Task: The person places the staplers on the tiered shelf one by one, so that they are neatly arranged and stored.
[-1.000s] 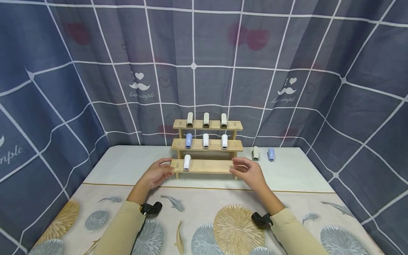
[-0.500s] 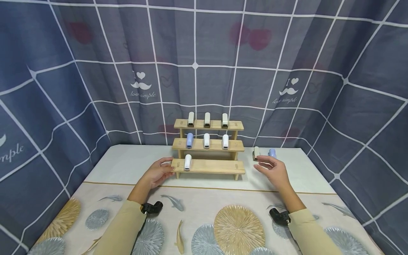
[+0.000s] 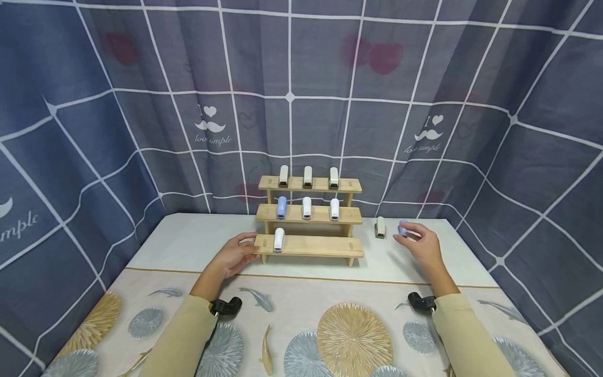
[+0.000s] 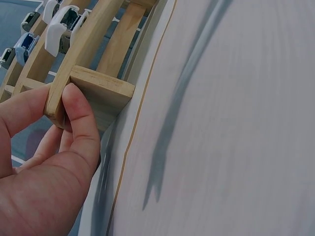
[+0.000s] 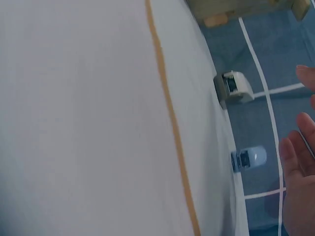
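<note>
My left hand [image 3: 234, 255] pinches the left end of the lowest board of a three-tier wooden stand [image 3: 320, 245], thumb and fingers on either side of it in the left wrist view. A white stapler [image 3: 279, 239] stands near the left of that board. To the right of the stand, my right hand [image 3: 422, 248] hovers by a blue stapler [image 5: 250, 158], thumb and fingers spread with a gap to it in the right wrist view. The head view shows that stapler partly hidden by the fingers. A cream stapler [image 3: 380, 227] stands between the stand and this hand.
On the middle tier are another blue stapler [image 3: 281, 208] and two white staplers, one being the right-hand white stapler [image 3: 334, 209]. Several cream-topped staplers [image 3: 308, 177] line the top tier. A checked curtain [image 3: 320, 125] hangs close behind the table [image 3: 188, 235].
My right hand has left the right end of the lowest board and moved right, past the cream stapler, to the blue one. The left hand keeps its hold on the stand.
</note>
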